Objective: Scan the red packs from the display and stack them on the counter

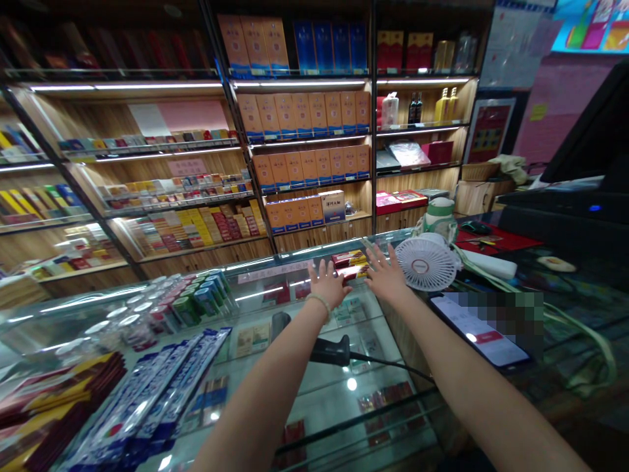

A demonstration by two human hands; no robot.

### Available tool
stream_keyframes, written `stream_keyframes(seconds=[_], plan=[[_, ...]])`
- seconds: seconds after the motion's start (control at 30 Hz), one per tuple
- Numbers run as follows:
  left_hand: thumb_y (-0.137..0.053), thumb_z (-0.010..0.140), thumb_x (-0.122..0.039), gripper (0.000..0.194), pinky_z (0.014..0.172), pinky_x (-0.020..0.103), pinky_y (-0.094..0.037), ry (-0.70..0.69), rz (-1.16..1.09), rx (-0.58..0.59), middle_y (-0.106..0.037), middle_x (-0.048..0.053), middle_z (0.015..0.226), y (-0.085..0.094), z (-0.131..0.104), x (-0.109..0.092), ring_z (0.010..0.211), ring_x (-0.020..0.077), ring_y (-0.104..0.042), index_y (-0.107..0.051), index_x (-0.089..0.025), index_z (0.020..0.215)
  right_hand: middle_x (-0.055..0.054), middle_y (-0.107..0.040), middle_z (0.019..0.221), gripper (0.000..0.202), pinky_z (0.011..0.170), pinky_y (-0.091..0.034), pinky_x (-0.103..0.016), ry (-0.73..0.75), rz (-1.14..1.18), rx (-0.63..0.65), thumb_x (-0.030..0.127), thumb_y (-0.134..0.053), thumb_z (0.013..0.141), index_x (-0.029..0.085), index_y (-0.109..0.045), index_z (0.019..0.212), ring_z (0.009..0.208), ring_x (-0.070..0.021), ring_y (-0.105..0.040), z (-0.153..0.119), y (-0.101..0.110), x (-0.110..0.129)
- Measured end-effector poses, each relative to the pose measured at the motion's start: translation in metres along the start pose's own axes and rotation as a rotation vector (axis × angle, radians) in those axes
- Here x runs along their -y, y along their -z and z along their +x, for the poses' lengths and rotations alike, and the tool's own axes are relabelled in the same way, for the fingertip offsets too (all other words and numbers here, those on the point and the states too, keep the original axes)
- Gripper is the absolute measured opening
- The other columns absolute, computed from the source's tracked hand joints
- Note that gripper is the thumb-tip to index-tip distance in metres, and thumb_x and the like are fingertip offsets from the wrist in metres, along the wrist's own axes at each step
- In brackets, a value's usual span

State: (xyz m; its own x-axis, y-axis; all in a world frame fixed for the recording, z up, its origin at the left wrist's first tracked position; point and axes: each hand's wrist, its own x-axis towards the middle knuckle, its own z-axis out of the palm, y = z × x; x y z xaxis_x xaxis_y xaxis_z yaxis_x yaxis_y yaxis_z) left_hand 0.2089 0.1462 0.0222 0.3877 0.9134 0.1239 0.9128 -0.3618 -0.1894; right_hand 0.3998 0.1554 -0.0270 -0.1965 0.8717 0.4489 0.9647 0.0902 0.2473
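Both my arms reach forward over a glass counter [260, 393]. My left hand [328, 286], with a pale bracelet at the wrist, has its fingers spread just left of some small red and yellow packets [350, 261]. My right hand [386, 276] is spread on the other side of these packets, close to a white round fan [425, 262]. Neither hand holds anything. Below my left hand, a black handheld scanner [331, 351] with a cable lies on the glass, partly hidden behind my left forearm.
At left are blue-white packets [157, 393], red-yellow packets [59, 406] and rows of small jars [132, 328]. A phone [479, 331], a green-white bottle [439, 213] and a dark monitor [590, 131] are at right. Stocked shelves [304, 141] stand behind.
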Motion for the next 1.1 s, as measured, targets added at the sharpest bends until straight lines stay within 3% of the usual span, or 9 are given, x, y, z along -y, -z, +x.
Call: stream_keyframes(seconds=[0.23,0.43,0.87,1.1], plan=[[-0.046,0.098,-0.060,0.056,0.120,0.074,0.002,0.009,-0.008,-0.005,-0.030,0.013,0.169,-0.004,0.004,-0.001,0.159,0.0404,-0.014,-0.059,-0.031,0.144,-0.011,-0.031,0.168,0.048,0.124,0.021,-0.056,-0.013,0.005,-0.005,0.045,-0.054,0.096,0.018,-0.068,0.133,0.160,-0.0296,-0.006,0.000,-0.001,0.002],[-0.047,0.098,-0.060,0.057,0.120,0.074,0.002,0.003,-0.014,-0.009,-0.030,0.014,0.169,-0.004,0.005,-0.002,0.159,0.0403,-0.015,-0.059,-0.030,0.145,-0.011,-0.023,0.170,0.053,0.124,0.022,-0.057,-0.030,-0.008,0.088,0.045,-0.050,0.098,0.017,-0.062,0.142,0.161,-0.0293,-0.004,-0.001,0.010,0.003],[-0.049,0.096,-0.060,0.059,0.121,0.071,0.006,0.011,-0.017,-0.012,-0.029,0.014,0.169,-0.005,0.004,-0.002,0.159,0.0394,-0.014,-0.058,-0.028,0.145,-0.011,-0.020,0.171,0.054,0.124,0.019,-0.059,-0.051,0.002,0.155,0.045,-0.048,0.099,0.015,-0.060,0.143,0.161,-0.0293,-0.002,-0.001,0.019,0.005],[-0.046,0.095,-0.065,0.072,0.121,0.072,0.006,0.008,-0.019,-0.013,-0.024,0.014,0.171,-0.005,0.002,0.001,0.159,0.0394,-0.011,-0.043,-0.028,0.157,-0.012,-0.021,0.171,0.060,0.123,0.017,-0.063,-0.057,0.015,0.103,0.048,-0.052,0.098,0.020,-0.050,0.152,0.160,-0.0321,-0.007,-0.002,0.022,0.006]])
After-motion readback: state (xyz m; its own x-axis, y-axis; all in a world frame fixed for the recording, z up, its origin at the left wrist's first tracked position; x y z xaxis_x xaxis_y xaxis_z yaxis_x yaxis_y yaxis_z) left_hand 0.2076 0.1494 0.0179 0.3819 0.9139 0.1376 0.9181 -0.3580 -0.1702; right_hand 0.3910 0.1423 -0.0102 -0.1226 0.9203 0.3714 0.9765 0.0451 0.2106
